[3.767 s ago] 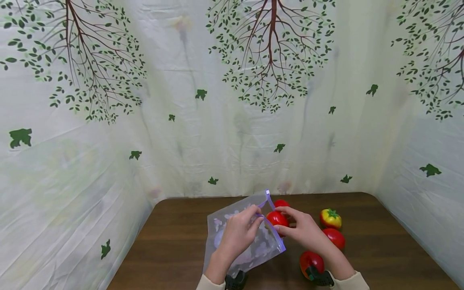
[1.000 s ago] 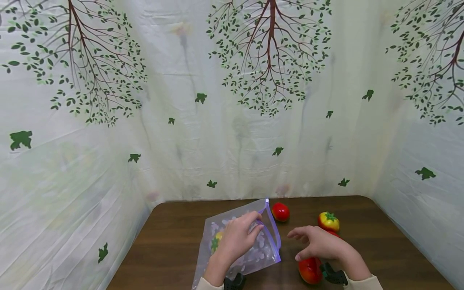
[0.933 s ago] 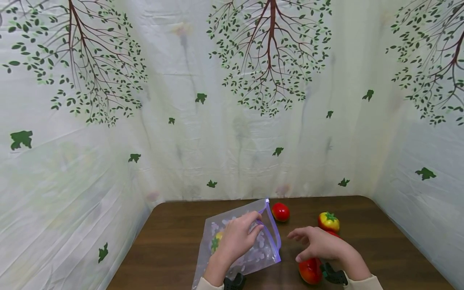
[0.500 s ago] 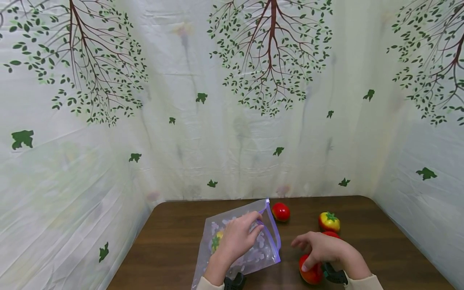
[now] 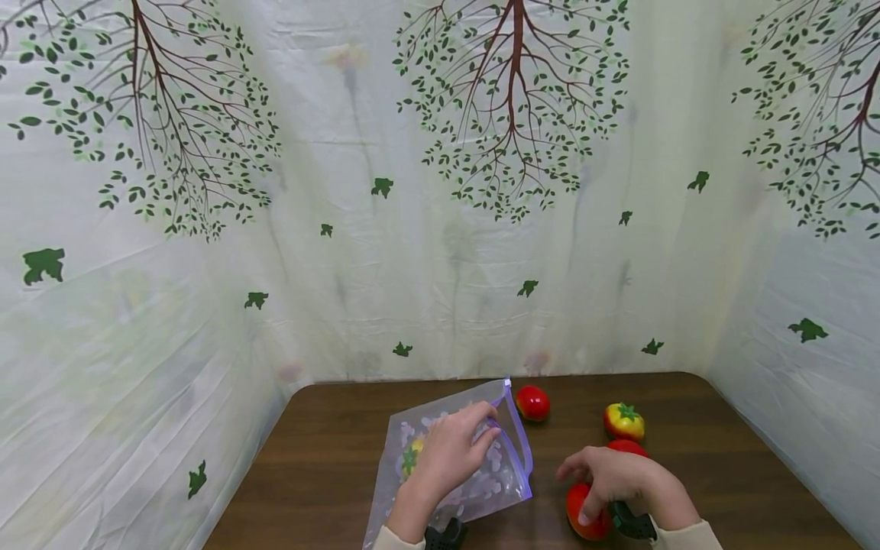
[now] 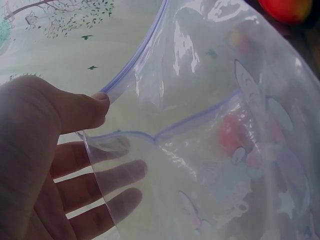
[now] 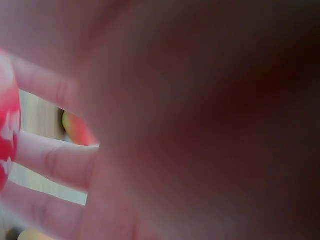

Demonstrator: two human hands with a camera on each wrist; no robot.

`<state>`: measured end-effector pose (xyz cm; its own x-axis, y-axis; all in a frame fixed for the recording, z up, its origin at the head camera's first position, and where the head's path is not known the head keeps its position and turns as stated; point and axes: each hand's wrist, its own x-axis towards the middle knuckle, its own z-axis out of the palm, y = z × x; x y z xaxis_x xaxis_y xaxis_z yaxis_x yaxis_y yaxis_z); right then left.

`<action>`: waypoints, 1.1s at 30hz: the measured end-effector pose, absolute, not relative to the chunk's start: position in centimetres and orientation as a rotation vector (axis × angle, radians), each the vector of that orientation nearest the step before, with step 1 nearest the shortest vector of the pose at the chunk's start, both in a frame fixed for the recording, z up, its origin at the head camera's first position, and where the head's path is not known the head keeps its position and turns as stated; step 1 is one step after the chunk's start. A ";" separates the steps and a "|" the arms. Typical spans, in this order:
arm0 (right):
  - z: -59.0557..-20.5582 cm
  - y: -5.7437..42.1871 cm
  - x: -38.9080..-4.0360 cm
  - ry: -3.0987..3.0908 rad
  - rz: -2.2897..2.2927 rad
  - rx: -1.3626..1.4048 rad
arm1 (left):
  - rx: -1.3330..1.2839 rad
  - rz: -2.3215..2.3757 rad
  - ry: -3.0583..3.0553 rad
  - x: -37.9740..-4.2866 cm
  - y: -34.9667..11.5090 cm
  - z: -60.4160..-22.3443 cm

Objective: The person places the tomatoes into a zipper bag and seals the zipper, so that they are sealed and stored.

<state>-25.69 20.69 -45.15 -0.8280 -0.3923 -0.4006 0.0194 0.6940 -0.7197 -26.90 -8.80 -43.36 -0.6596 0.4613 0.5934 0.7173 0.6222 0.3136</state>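
In the head view my left hand [image 5: 450, 451] pinches the rim of a clear zip bag [image 5: 498, 481] with a purple zip edge. The left wrist view shows the thumb on the near side of the bag [image 6: 200, 165] and the other fingers behind the film. A yellow toy fruit with green leaves [image 5: 411, 456] shows through the bag. My right hand [image 5: 622, 477] holds a round red toy fruit [image 5: 576, 510] at the table's front, thumb on its near side and fingers curled over it. Its red side [image 7: 7, 125] meets the fingertips in the right wrist view; the palm hides much.
Beyond the bag's mouth lies a red toy fruit [image 5: 532, 402]. At the right are a yellow-red toy fruit with a green leafy top [image 5: 624, 421] and another red one [image 5: 629, 447], partly behind my right hand. A leaf-printed curtain [image 5: 454, 305] hangs behind the brown table [image 5: 330, 458].
Earlier my right hand was at the bag's mouth with a red fruit. It then hovered over the front red fruit and has since lowered, thumb and fingers closing round it. My left hand stays put.
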 end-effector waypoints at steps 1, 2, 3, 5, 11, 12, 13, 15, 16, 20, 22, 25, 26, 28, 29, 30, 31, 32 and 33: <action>-45.2 20.7 -25.7 2.361 -1.013 -0.279 | -0.928 -0.747 -2.388 -26.9 -8.8 -43.3; -45.2 20.6 -25.7 2.356 -1.013 -0.276 | -0.927 -0.748 -2.392 -26.9 -8.8 -43.3; -45.3 20.6 -25.7 2.353 -1.013 -0.282 | -0.926 -0.748 -2.394 -26.9 -8.8 -43.3; -45.4 20.6 -25.7 2.345 -1.015 -0.304 | -0.925 -0.751 -2.401 -26.9 -8.8 -43.3; -46.0 20.4 -25.8 2.338 -1.003 -0.396 | -0.929 -0.753 -2.416 -27.0 -8.8 -43.3; -46.0 20.4 -25.9 2.339 -0.999 -0.407 | -0.928 -0.753 -2.420 -27.0 -8.8 -43.3; -46.1 20.3 -26.0 2.340 -0.995 -0.416 | -0.928 -0.750 -2.424 -27.0 -8.8 -43.4; -46.1 20.2 -26.1 2.340 -0.992 -0.428 | -0.927 -0.756 -2.432 -27.0 -8.8 -43.4; -46.0 20.2 -26.3 2.343 -0.988 -0.428 | -0.926 -0.753 -2.431 -27.0 -8.8 -43.4; -46.0 20.2 -26.5 2.352 -0.987 -0.396 | -0.928 -0.739 -2.417 -27.0 -8.6 -43.4; -46.1 20.3 -26.5 2.354 -0.995 -0.371 | -0.938 -0.722 -2.409 -27.1 -8.5 -43.4; -46.3 20.5 -26.2 2.343 -1.019 -0.358 | -0.950 -0.705 -2.414 -27.1 -8.4 -43.5; -46.3 20.6 -26.1 2.337 -1.030 -0.360 | -0.954 -0.704 -2.420 -27.1 -8.4 -43.5; -46.3 20.6 -25.9 2.337 -1.041 -0.370 | -0.953 -0.701 -2.428 -27.0 -8.4 -43.6; -46.3 20.6 -25.9 2.344 -1.040 -0.385 | -0.951 -0.699 -2.431 -27.0 -8.4 -43.6; -46.3 20.7 -25.8 2.353 -1.039 -0.395 | -0.951 -0.697 -2.431 -27.0 -8.4 -43.6; -46.3 20.7 -25.7 2.360 -1.039 -0.399 | -0.950 -0.693 -2.430 -27.0 -8.4 -43.7; -46.2 20.8 -25.7 2.370 -1.036 -0.411 | -0.950 -0.688 -2.427 -27.0 -8.3 -43.7; -46.2 20.9 -25.7 2.388 -1.027 -0.428 | -0.951 -0.684 -2.424 -27.0 -8.3 -43.7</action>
